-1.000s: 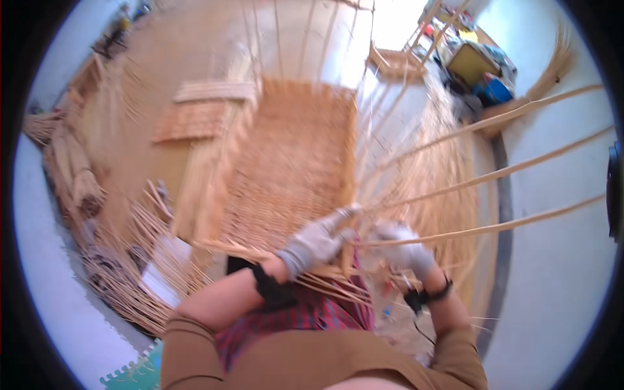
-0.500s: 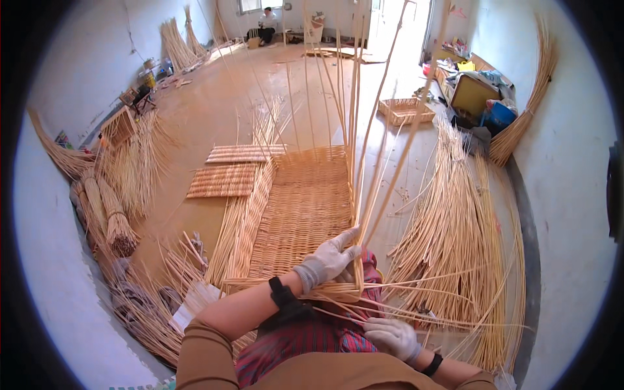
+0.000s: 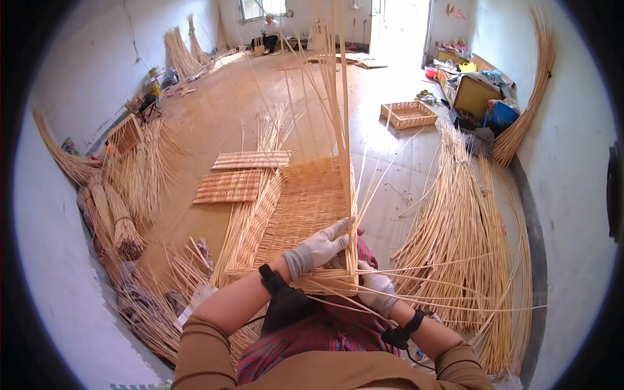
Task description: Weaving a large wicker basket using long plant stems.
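A rectangular wicker basket (image 3: 305,201) rests before me on my lap, with long upright rods (image 3: 341,91) rising from its right and far sides. My left hand (image 3: 325,246), in a pale glove, reaches inside the near right corner and is closed on the side wall and rods there. Against the outside of that corner is my right hand (image 3: 377,289), also gloved. Its fingers are bent and partly hidden by the basket, so what they pinch is unclear. Loose weaving rods (image 3: 442,276) stick out to the right from the near corner, past my right hand.
A big heap of rods (image 3: 448,240) spreads on the right. Flat woven panels (image 3: 227,186) and rod bundles (image 3: 120,221) lie to the left. Another basket (image 3: 409,115) stands farther back, near piled belongings (image 3: 481,97). A person (image 3: 268,32) sits by the far wall.
My right hand has moved up and left from below the rods to the basket's near right corner. The upright rods have swung leftward. My left hand stays at the corner.
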Demonstrator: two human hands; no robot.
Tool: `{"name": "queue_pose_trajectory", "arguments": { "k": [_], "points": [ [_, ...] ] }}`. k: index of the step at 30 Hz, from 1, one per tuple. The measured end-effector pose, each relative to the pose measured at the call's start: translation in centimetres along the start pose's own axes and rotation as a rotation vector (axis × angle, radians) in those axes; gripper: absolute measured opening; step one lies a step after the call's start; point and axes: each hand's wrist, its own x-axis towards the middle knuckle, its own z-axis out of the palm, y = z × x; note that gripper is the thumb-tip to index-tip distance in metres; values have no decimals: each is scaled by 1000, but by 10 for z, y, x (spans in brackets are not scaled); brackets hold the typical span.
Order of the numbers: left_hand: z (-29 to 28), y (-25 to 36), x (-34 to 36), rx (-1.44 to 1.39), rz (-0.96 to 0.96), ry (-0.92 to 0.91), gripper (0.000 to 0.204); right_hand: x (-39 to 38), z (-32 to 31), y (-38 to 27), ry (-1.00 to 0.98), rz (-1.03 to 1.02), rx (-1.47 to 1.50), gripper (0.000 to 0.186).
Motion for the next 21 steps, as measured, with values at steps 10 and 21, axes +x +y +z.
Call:
{"name": "queue_pose_trajectory", "arguments": {
  "k": [10, 21],
  "points": [
    [-1, 37, -18, 17, -239, -16, 61, -10, -26, 24, -90, -170, -339, 23],
    [4, -16, -25, 118, 28, 117, 56, -101, -42, 18, -330, -90, -97, 42]
  ]
}}
